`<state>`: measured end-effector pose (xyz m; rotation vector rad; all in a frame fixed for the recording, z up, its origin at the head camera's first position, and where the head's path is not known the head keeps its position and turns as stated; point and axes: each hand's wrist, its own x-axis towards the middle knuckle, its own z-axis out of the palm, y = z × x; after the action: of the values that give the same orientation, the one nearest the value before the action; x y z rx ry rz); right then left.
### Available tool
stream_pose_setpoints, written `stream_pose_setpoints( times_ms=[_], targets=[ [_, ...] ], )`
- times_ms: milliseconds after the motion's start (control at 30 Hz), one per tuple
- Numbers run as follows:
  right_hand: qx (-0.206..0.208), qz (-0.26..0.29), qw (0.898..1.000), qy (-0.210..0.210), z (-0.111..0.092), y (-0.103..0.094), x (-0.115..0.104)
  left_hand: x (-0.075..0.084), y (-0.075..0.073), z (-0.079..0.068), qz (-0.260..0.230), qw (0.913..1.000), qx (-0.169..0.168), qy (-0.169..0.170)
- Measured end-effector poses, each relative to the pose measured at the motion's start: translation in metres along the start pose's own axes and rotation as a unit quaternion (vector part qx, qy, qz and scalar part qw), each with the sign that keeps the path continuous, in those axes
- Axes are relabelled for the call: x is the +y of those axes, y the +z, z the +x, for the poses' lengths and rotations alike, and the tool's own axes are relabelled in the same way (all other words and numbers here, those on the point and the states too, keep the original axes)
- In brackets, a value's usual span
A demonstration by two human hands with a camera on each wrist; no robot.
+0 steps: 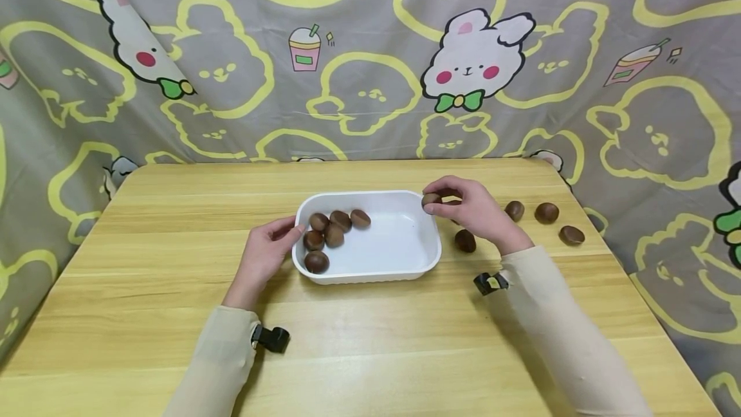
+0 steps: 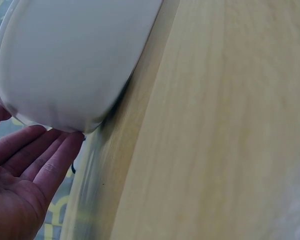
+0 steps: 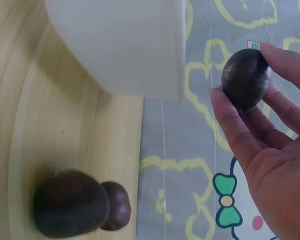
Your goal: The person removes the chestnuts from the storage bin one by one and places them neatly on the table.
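A white plastic container [image 1: 388, 237] stands on the table with several brown chestnuts [image 1: 334, 235] gathered in its left part. At its left end my left hand [image 1: 269, 251] grips the wall. The left wrist view shows the thumb over the rim and the fingers [image 2: 55, 160] against the outside. Near the right rim, my right hand [image 1: 463, 204] pinches a chestnut [image 3: 246, 78] between thumb and fingertips, raised higher than the rim in the right wrist view. Below that hand lies a loose chestnut [image 1: 465, 240]. Another beside it is partly hidden by the fingers.
Three more chestnuts [image 1: 547, 213] lie further right on the wooden table [image 1: 376, 346]. A grey curtain [image 1: 370, 31] with cartoon prints hangs behind the table and along its sides. Black camera straps [image 1: 272, 338] sit on both wrists.
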<state>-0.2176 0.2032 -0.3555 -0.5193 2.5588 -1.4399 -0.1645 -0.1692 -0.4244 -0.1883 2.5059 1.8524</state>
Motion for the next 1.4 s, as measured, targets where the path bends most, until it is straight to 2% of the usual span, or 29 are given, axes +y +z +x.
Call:
stream_pose_setpoints(
  times_ms=[333, 567, 833, 1167, 1400],
  targets=[
    [0.025, -0.021, 0.999, 0.027, -0.013, -0.021, 0.012, 0.000, -0.002, 0.000, 0.014, 0.9999, -0.001, 0.002],
    [0.038, -0.032, 0.998, 0.047, -0.031, -0.039, 0.029, 0.001, -0.002, 0.000, 0.020, 0.9997, -0.006, 0.011],
    [0.053, -0.060, 0.996, 0.050, -0.051, -0.053, 0.052, 0.002, -0.001, 0.000, -0.007, 0.9999, -0.015, 0.005],
    [0.033, -0.113, 0.991, 0.069, -0.064, -0.055, 0.074, 0.000, -0.001, 0.001, -0.021, 0.9997, -0.012, 0.005],
    [0.019, -0.113, 0.989, 0.090, -0.069, -0.050, 0.085, 0.000, -0.001, 0.001, -0.017, 0.9998, -0.013, 0.000]
  ],
)
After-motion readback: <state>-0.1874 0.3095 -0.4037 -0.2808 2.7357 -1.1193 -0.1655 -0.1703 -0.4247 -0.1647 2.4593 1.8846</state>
